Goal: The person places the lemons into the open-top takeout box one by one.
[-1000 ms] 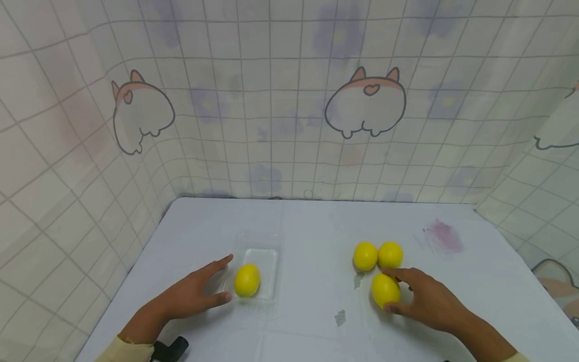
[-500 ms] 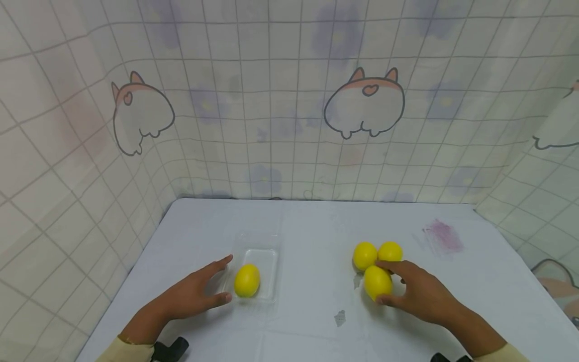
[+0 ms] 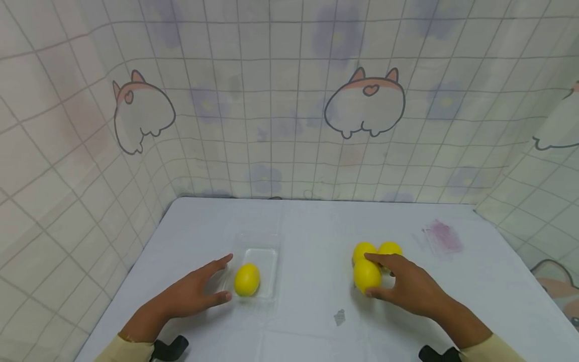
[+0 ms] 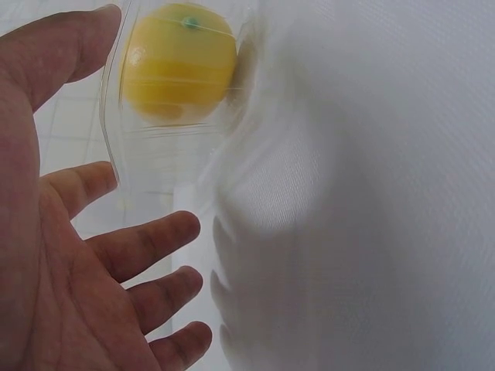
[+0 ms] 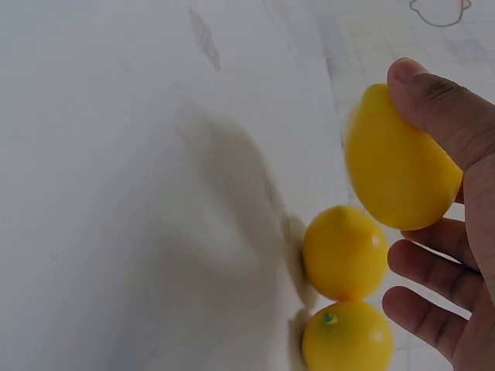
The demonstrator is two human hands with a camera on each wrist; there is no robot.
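Head view up, and I've got the right hand (image 3: 413, 289) at lower right, thumb and fingers pinching a lemon (image 3: 367, 276). Right wrist view: that lemon sits at upper right, raised off the white table (image 5: 100, 216), with a second lemon (image 5: 345, 253) and a third lemon (image 5: 347, 338) touching each other below it. Over at lower left of the head view, the left hand (image 3: 194, 293) has its fingers spread, gripping nothing, right beside a clear plastic box (image 3: 269, 271) with a fourth lemon (image 3: 247, 280) in it. Left wrist view puts thumb and forefinger at the box's edge; I can't tell whether they touch. Pink stain (image 3: 443, 236) at far right, grey patch (image 3: 340, 317) at lower centre.
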